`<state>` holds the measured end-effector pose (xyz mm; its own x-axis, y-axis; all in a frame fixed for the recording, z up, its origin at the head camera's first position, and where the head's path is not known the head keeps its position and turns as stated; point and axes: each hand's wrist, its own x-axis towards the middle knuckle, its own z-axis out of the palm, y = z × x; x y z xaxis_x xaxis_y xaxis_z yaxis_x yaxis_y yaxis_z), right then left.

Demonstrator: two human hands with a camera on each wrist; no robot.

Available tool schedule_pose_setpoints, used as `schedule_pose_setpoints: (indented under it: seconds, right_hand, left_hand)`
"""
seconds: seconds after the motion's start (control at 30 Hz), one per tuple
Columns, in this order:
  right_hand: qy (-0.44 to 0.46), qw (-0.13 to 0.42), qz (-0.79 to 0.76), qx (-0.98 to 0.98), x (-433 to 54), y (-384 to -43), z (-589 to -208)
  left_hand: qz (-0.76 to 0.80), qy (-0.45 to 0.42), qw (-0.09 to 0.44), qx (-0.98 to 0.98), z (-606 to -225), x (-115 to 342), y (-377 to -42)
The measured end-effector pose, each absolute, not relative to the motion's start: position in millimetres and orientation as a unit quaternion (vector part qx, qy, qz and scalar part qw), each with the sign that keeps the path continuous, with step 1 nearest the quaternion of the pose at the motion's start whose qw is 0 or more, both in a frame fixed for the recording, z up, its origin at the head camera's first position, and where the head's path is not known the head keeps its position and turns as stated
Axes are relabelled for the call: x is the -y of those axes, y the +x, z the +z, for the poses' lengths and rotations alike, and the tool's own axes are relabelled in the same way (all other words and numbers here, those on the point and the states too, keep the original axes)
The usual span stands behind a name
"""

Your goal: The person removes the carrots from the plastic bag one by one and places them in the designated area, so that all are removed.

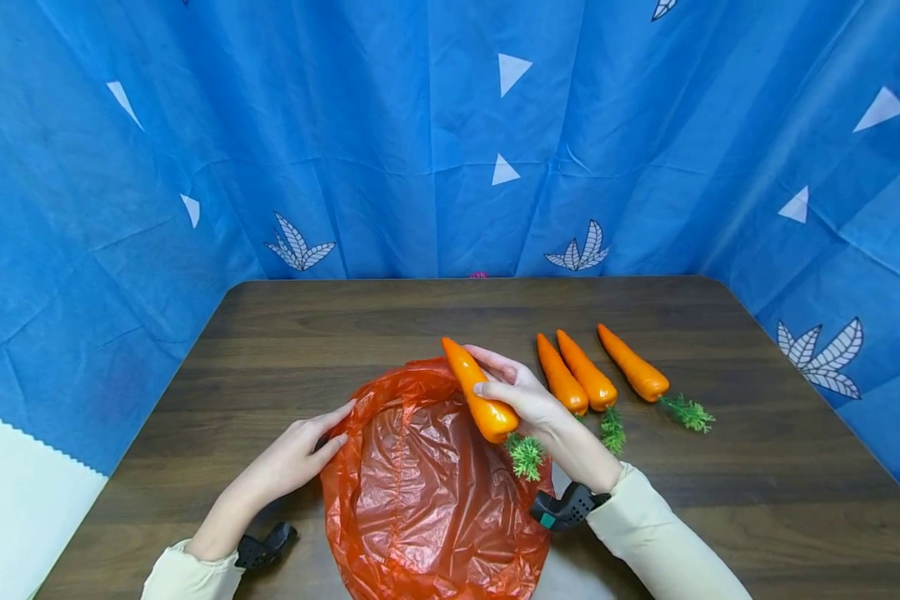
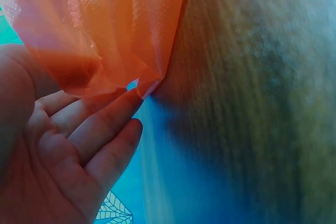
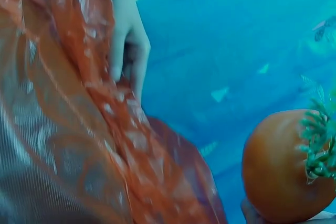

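My right hand [image 1: 521, 392] grips an orange carrot [image 1: 474, 387] with a green leafy top [image 1: 526, 457]. The carrot is held above the far right rim of a red plastic bag [image 1: 435, 492], its top end tilted toward me. The right wrist view shows the carrot's thick end [image 3: 286, 166] close up. My left hand [image 1: 300, 450] touches the bag's left side, fingers mostly straight. In the left wrist view, the fingers [image 2: 100, 129] lie against the bag's gathered edge [image 2: 115, 51]. The bag's mouth is spread wide, facing up.
Three more carrots lie on the wooden table [image 1: 750, 492] to the right: a left one [image 1: 562, 377], a middle one [image 1: 587, 371] and a right one [image 1: 633, 364]. A blue patterned curtain [image 1: 390, 150] hangs behind and along both sides of the table.
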<state>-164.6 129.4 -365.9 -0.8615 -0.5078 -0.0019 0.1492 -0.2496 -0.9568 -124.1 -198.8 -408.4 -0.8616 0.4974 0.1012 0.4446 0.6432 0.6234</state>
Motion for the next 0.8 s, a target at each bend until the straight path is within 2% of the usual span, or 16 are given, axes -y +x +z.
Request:
schedule_pose_setpoints:
  seconds: [0.57, 0.8]
  right_hand:
    - [-0.113, 0.177, -0.755, -0.621, -217.9, -184.2, -368.4]
    - [-0.162, 0.177, -0.753, -0.613, -262.4, -199.7, -371.4]
  left_hand:
    - [0.336, 0.258, 0.043, -0.905, -410.6, 200.5, -125.3]
    - [0.336, 0.256, 0.045, -0.905, -411.1, 200.1, -125.3]
